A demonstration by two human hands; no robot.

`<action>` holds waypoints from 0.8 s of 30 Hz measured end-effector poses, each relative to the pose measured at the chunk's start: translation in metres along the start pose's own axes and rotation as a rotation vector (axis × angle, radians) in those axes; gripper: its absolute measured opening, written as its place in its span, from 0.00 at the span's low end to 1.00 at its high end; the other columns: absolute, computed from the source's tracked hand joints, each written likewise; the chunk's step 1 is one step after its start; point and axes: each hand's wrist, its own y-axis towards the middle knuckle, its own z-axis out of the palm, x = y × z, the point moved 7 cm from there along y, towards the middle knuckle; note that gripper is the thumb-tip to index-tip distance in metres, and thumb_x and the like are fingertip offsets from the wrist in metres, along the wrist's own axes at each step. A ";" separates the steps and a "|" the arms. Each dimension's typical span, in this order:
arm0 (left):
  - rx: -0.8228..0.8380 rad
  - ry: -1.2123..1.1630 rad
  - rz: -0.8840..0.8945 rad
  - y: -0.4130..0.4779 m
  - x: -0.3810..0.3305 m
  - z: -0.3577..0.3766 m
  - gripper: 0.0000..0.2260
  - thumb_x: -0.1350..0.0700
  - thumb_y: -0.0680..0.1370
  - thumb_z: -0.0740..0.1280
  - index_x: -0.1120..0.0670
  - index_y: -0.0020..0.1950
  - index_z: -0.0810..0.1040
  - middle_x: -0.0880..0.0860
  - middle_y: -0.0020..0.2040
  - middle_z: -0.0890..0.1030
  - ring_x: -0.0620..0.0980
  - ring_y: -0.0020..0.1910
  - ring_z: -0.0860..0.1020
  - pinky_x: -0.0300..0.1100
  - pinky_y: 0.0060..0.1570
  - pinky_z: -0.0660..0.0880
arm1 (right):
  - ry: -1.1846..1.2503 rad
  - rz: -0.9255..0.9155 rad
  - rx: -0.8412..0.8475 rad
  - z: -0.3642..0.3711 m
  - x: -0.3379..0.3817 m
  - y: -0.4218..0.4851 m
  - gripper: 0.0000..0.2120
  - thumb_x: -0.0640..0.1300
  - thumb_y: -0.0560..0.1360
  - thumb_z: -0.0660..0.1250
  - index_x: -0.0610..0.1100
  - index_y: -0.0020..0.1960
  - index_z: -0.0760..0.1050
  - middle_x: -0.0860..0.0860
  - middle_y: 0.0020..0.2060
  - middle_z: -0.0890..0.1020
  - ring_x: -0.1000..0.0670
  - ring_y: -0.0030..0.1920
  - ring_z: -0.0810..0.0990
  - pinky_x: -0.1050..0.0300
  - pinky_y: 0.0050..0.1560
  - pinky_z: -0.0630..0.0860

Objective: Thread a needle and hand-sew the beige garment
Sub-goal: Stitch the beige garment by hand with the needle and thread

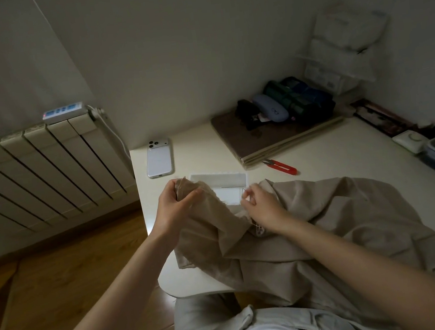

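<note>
Head view: soft beige fabric garment (329,222) draped over the white table's (203,150) near corner, seemingly mid-stitch.
Left hand (177,207) clutches a bunched edge; right hand (260,205) pinches something thin, likely the needle (245,189). Dim light risks pricked fingers or crooked stitches.

The white counter (198,150) carried a phone (159,158) far left, a clear box (229,182), red snips (283,166), a flat stack (271,141) farther back, and the beige garment (328,219) near right.

head view, the only one supplied | was worn above the seated person's lap | was turned forward and down onto the white table (195,151) | table edge was seen close, wall (194,43) farther back
</note>
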 end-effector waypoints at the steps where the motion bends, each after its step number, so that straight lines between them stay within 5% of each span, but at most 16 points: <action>1: 0.011 0.006 -0.001 -0.001 0.000 0.001 0.12 0.55 0.74 0.71 0.56 0.55 0.74 0.59 0.51 0.79 0.60 0.53 0.78 0.53 0.56 0.77 | 0.052 -0.047 -0.032 -0.003 0.011 -0.003 0.07 0.45 0.81 0.57 0.43 0.56 0.69 0.54 0.39 0.72 0.55 0.41 0.72 0.63 0.40 0.69; 5: 0.040 0.032 -0.011 -0.003 0.000 0.006 0.13 0.55 0.74 0.71 0.55 0.56 0.74 0.56 0.51 0.79 0.56 0.52 0.79 0.51 0.55 0.78 | 0.129 -0.246 -0.071 -0.002 0.049 -0.015 0.13 0.40 0.83 0.50 0.40 0.60 0.72 0.50 0.53 0.73 0.55 0.53 0.71 0.64 0.56 0.68; 10: 0.061 0.008 0.001 -0.006 -0.002 0.008 0.07 0.56 0.77 0.67 0.55 0.54 0.76 0.55 0.47 0.81 0.54 0.48 0.80 0.45 0.49 0.80 | 0.188 -0.382 -0.143 -0.002 0.067 -0.027 0.11 0.37 0.81 0.56 0.41 0.53 0.77 0.53 0.36 0.75 0.52 0.42 0.77 0.60 0.49 0.75; 24: 0.051 0.015 0.030 -0.011 -0.005 0.009 0.04 0.55 0.79 0.64 0.55 0.49 0.77 0.57 0.45 0.79 0.57 0.48 0.79 0.47 0.49 0.78 | 0.148 -0.355 -0.083 0.002 0.066 -0.029 0.04 0.43 0.79 0.62 0.46 0.45 0.72 0.55 0.30 0.76 0.55 0.35 0.78 0.53 0.46 0.79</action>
